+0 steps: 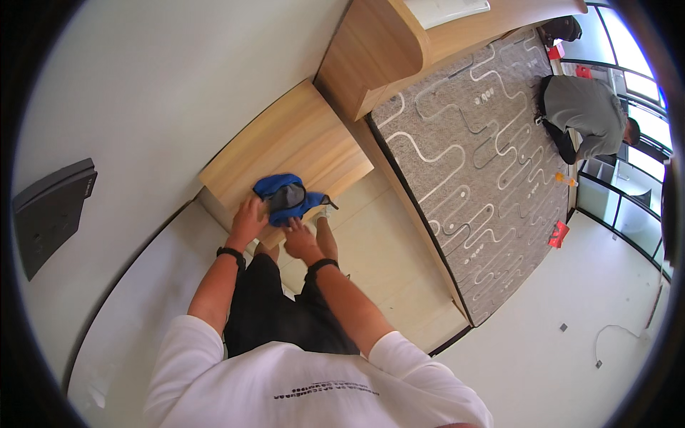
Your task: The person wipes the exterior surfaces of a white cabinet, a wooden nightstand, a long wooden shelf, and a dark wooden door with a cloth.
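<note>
A crumpled blue and grey fabric piece (pixel 289 196), perhaps a small bag or garment, lies near the front edge of a light wooden cabinet top (pixel 285 135). A dark-tipped strip of it sticks out to the right. My left hand (pixel 248 220) grips its left side, fingers curled at the cloth. At its lower edge is my right hand (pixel 301 240), with the fingertips closed on the fabric. The folds partly hide the fingertips of both hands. Each wrist wears a dark band.
To the right is a raised platform with a patterned grey carpet (pixel 471 157). A person in a grey shirt (pixel 589 110) crouches at its far side by glass panels. Red boxes (pixel 559 234) stand there. A wooden counter (pixel 378 50) adjoins the cabinet; a dark panel (pixel 57 210) is on the left wall.
</note>
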A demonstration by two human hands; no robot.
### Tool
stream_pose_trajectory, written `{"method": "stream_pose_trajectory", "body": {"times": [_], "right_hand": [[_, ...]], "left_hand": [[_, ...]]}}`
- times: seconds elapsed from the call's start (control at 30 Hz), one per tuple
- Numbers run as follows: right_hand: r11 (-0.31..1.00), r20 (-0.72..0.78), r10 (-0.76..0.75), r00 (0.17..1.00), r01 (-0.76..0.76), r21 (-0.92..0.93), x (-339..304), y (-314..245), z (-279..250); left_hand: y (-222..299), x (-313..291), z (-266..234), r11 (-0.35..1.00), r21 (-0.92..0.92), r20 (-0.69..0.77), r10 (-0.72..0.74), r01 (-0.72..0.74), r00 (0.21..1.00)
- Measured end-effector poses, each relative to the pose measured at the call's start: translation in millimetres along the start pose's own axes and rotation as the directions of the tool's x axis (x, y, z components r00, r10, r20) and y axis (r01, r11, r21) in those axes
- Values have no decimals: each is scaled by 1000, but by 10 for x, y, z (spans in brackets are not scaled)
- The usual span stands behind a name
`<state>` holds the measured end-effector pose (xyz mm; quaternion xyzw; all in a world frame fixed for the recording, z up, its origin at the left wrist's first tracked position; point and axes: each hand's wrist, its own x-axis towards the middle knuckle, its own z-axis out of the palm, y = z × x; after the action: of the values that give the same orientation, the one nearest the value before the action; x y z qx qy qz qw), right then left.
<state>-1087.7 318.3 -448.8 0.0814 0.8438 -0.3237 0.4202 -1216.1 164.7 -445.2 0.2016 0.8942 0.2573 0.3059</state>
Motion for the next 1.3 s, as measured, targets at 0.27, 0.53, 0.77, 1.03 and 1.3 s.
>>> {"method": "stream_pose_trajectory", "body": {"times": [0.27,0.53,0.77,1.03,1.3], "right_hand": [[988,-401,142,905,-152,8,206,1059,-1144],[993,-478,-38,877,-19,-112,344,776,-333],[963,515,-269,814,243,119,-444,461,-557],[894,12,-284,959,260,366,-2027,1516,-2155],[662,-549,-241,800,550,509,-2680,1565,-3281]], "left_hand": [[822,967,64,943,128,46,304,-307,952],[416,181,485,998,41,-64,46,-44,997],[150,-908,561,902,297,237,-388,314,891],[2191,-385,531,872,-474,59,165,-118,984],[4058,231,-118,620,-743,69,447,-253,892]]}}
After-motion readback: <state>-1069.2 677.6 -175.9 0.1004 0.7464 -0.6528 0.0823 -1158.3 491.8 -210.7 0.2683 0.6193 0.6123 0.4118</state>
